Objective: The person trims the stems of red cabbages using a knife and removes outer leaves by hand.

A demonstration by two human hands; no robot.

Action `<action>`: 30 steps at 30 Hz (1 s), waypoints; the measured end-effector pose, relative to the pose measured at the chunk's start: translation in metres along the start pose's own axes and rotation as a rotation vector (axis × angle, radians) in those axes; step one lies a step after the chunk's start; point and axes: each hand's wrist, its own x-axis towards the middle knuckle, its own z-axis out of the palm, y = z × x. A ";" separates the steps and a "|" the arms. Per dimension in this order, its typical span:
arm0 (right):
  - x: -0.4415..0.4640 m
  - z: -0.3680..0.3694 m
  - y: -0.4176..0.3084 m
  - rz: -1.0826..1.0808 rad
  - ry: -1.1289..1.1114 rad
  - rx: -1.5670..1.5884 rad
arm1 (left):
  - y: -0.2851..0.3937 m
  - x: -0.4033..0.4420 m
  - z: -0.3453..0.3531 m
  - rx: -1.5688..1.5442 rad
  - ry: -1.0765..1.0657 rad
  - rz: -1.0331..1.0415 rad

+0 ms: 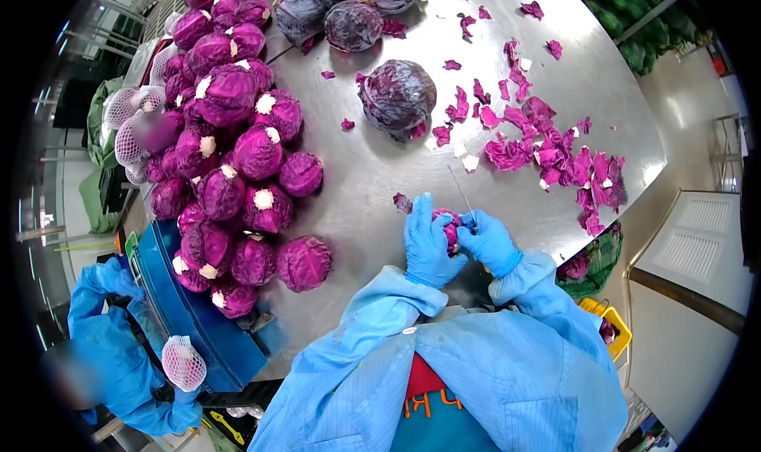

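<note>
A red cabbage [449,232] sits between my two blue-gloved hands near the front of the metal table, mostly covered by them. My left hand [430,250] is wrapped around its left side. Closed on a knife, my right hand [492,246] is at the cabbage's right side. The thin knife blade [461,189] points up and away from me; the handle is hidden in the glove. By my left fingertips lies a dark loose leaf piece [403,203]. Farther off rests a whole, untrimmed dark cabbage [397,97].
Trimmed red cabbages [258,152] are heaped along the left of the metal table [357,190]. Several dark cabbages [352,26] stand at the back. Leaf scraps [547,147] cover the right side. A co-worker [119,341] in blue is at the lower left, beside a blue bin [190,309].
</note>
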 end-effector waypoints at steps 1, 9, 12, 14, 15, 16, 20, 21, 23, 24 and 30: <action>0.001 0.000 0.011 -0.184 0.058 -0.176 | 0.000 0.000 -0.001 0.012 -0.017 0.005; 0.023 -0.073 0.020 -0.203 0.297 -0.628 | -0.006 0.001 -0.009 0.003 -0.026 -0.021; 0.014 -0.038 0.015 -0.032 0.110 -0.052 | -0.006 0.000 -0.006 0.021 -0.034 -0.014; 0.007 -0.010 0.011 0.071 -0.074 0.151 | -0.004 0.002 -0.010 0.006 -0.055 -0.036; 0.008 0.005 0.022 0.047 -0.107 0.276 | -0.002 0.003 -0.014 0.019 -0.078 -0.053; 0.005 0.012 0.016 0.083 -0.171 0.443 | -0.001 0.005 -0.018 0.028 -0.102 -0.066; 0.018 0.010 0.022 0.046 -0.330 0.663 | -0.009 0.006 -0.009 0.046 -0.130 0.018; 0.017 0.008 0.023 0.045 -0.347 0.681 | -0.009 0.005 -0.005 0.093 -0.131 0.044; 0.019 0.003 0.038 0.022 -0.224 0.435 | -0.002 0.007 -0.001 0.059 -0.109 0.055; 0.014 -0.009 0.024 0.060 -0.231 0.316 | 0.003 0.010 0.000 0.062 -0.121 0.051; 0.010 -0.020 0.022 0.030 -0.334 0.162 | 0.001 0.007 0.004 0.064 -0.045 0.142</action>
